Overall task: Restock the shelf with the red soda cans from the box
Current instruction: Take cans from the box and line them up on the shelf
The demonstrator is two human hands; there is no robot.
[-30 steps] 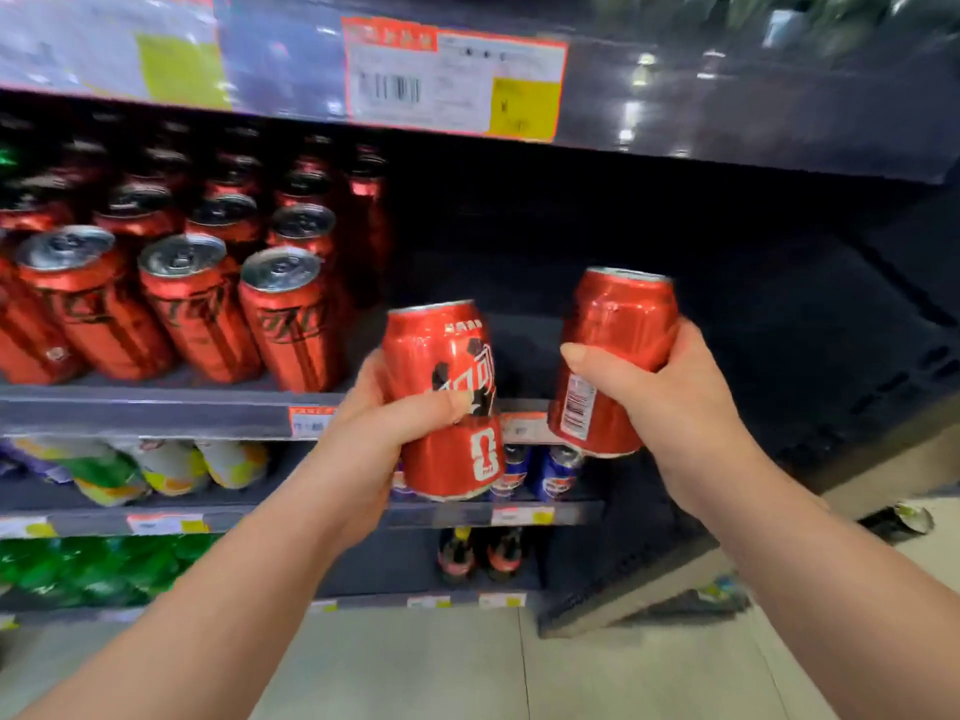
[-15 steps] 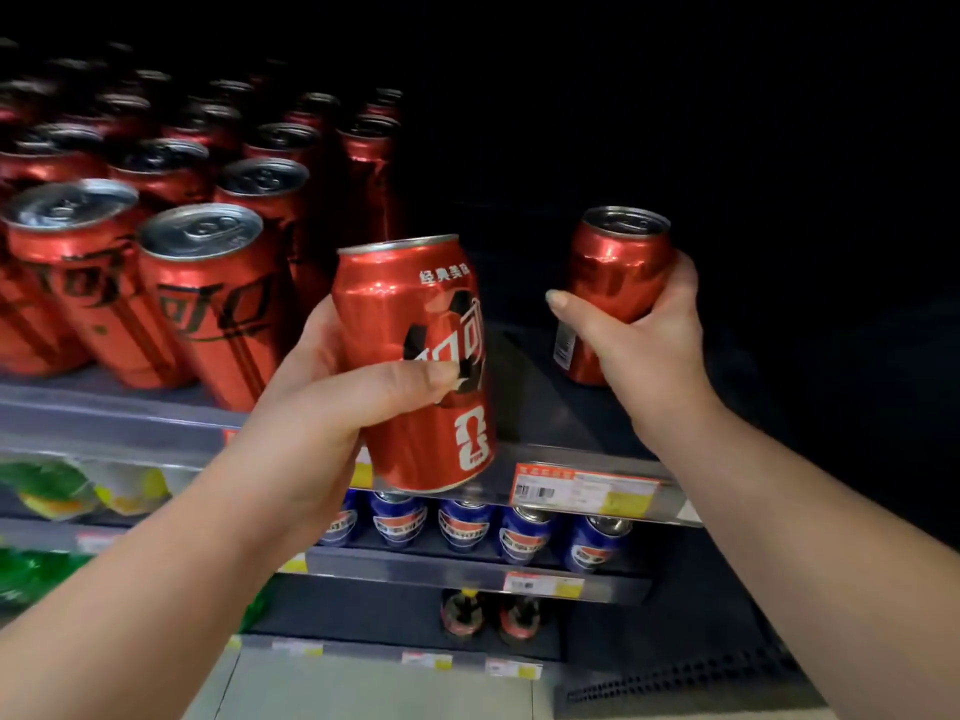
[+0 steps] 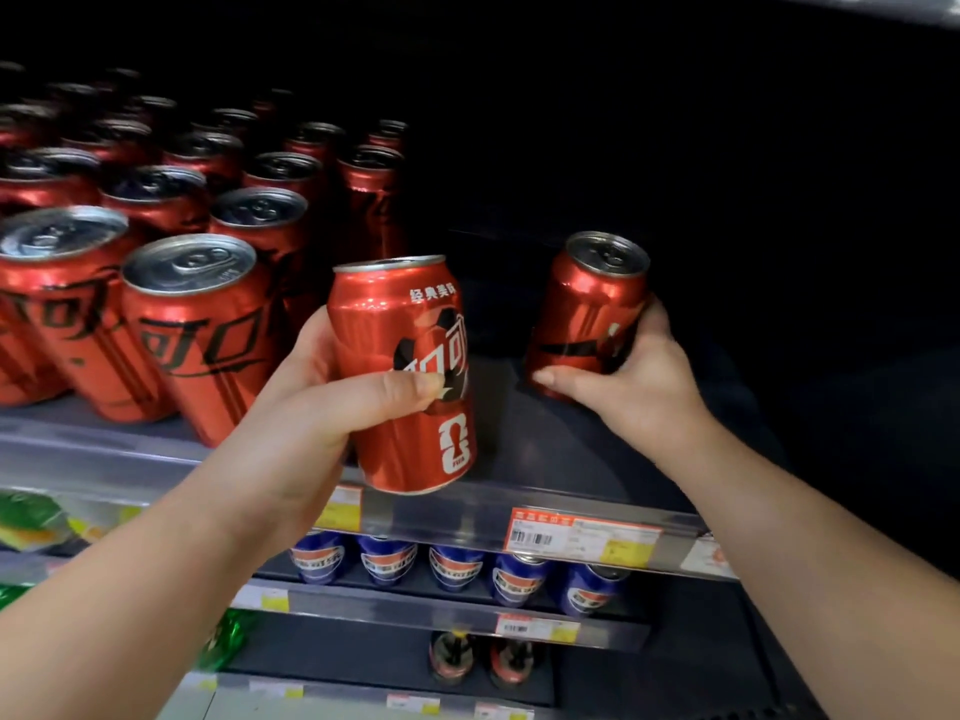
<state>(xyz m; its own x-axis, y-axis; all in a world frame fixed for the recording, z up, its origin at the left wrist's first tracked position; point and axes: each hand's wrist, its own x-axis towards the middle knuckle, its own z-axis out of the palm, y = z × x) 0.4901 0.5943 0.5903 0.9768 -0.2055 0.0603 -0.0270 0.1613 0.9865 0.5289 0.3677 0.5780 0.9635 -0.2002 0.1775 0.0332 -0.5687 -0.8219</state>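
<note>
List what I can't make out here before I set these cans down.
Head view only.
1. Box: outside the frame.
2. Base of the right can: covered by the right hand; contact with the shelf unclear.
3. Shelf depth behind that can: lost in darkness.
4. Back cans: dim, uncountable.
5. Price tag print: blurred.

Red metal soda can rows (image 3: pixel 192 324) sat left on dark store shelf (image 3: pixel 545 459), lone red can (image 3: pixel 587 314) right, front red can (image 3: pixel 405 376) between, before edge.
</note>
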